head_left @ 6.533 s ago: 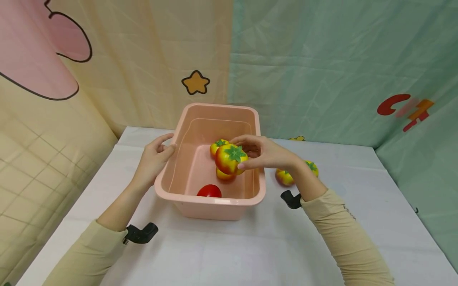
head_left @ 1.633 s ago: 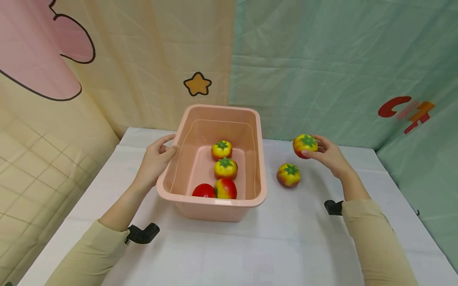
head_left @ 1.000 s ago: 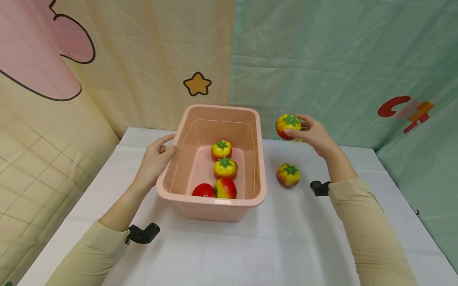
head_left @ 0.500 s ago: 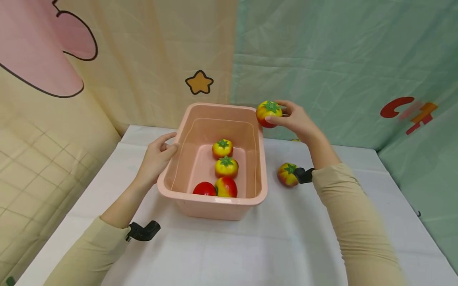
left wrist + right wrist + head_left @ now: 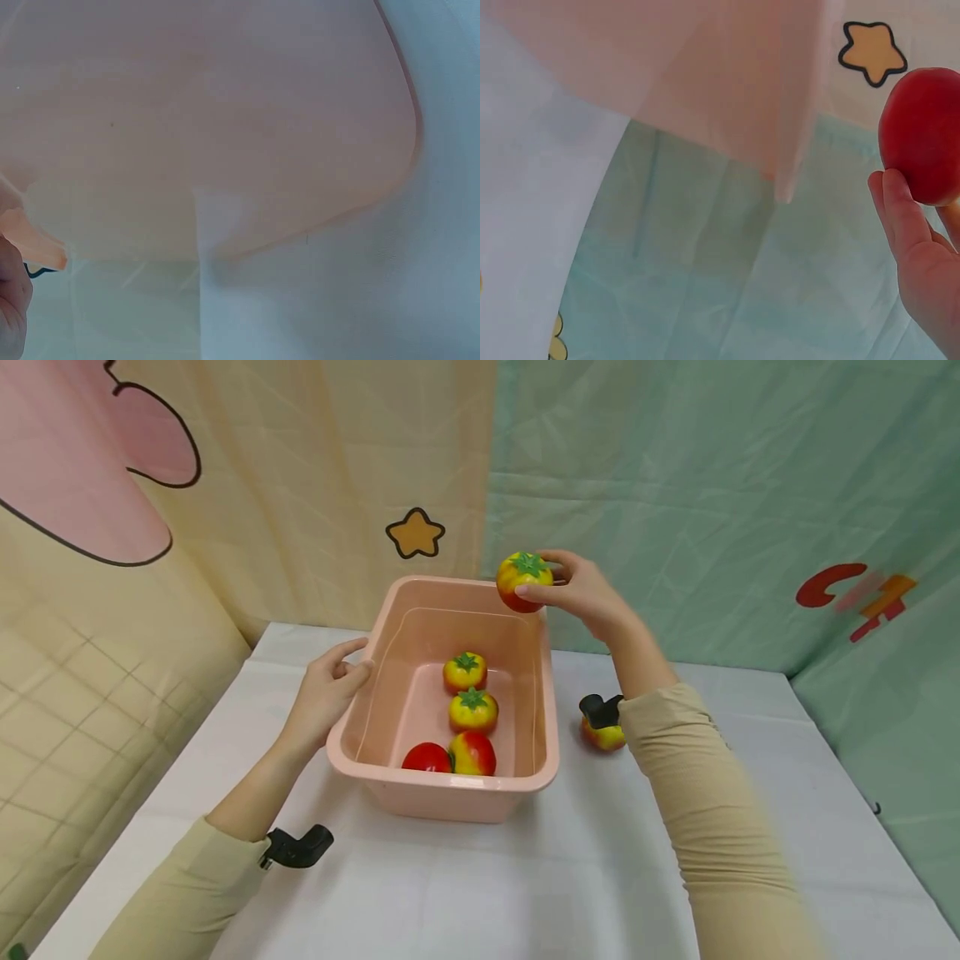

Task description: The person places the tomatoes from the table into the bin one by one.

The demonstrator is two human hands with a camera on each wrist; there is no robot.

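Observation:
In the head view my left hand (image 5: 318, 702) grips the left rim of a pink plastic tub (image 5: 450, 781). At the far right corner of the tub, my right hand (image 5: 581, 593) holds a yellow-and-red tomato (image 5: 517, 583) with a green star-shaped top, raised about rim height. Its red underside shows in the right wrist view, above the fingers (image 5: 904, 214). Inside the tub, a rear tomato (image 5: 465, 675), a middle tomato (image 5: 474, 714) and a tipped-over tomato (image 5: 474, 754) lie near a plain red round one (image 5: 426, 758). The tub's outer wall (image 5: 225, 112) fills much of the left wrist view.
Right of the tub, one more tomato (image 5: 606, 737) sits on the white-covered table (image 5: 480, 893), partly hidden by the right wrist's black camera mount (image 5: 600, 710). A printed curtain (image 5: 660, 510) hangs close behind the tub and table.
My right hand picked up a tomato from the table's right and carried it up and left to the tub's far corner. Earlier it placed another inside. My left hand stays at the rim.

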